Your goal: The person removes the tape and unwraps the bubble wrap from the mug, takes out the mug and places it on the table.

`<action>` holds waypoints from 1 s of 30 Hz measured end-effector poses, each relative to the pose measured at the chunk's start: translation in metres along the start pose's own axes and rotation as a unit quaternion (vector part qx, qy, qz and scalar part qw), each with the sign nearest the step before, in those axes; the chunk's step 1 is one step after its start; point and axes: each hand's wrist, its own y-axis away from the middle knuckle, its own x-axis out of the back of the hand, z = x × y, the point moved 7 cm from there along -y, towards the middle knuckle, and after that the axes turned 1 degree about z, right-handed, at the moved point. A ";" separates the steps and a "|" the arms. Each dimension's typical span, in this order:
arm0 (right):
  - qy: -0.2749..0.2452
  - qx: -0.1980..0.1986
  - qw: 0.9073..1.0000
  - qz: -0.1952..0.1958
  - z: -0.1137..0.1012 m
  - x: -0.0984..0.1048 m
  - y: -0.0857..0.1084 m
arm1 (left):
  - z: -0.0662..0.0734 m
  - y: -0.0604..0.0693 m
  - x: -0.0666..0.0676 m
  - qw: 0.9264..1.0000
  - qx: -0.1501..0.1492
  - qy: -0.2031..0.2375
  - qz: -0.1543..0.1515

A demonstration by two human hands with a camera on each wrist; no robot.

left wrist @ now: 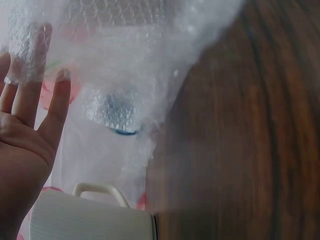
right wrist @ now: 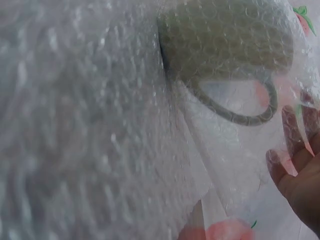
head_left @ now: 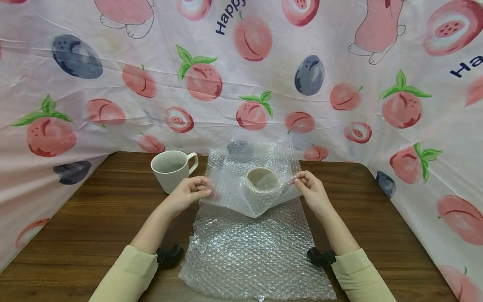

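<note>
A pale mug stands within a lifted flap of clear bubble wrap, its rim showing at the top. Through the film, the right wrist view shows the mug's handle. My right hand pinches the flap's right edge between thumb and fingers. At the flap's left side, my left hand holds the wrap, thumb in front and fingertips partly behind the film. Some fingers of that hand extend fairly straight in the left wrist view. A second, white mug stands unwrapped just beyond the left hand.
The bubble wrap sheet runs along the middle of a dark wooden table, from near the front edge to the back. A fruit-printed cloth hangs behind and at both sides. The unwrapped mug's handle points right, close to the sheet.
</note>
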 end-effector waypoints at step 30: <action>0.011 0.071 0.995 -0.069 -0.001 0.021 0.028 | -0.006 0.009 -0.003 0.994 -0.032 0.015 -0.099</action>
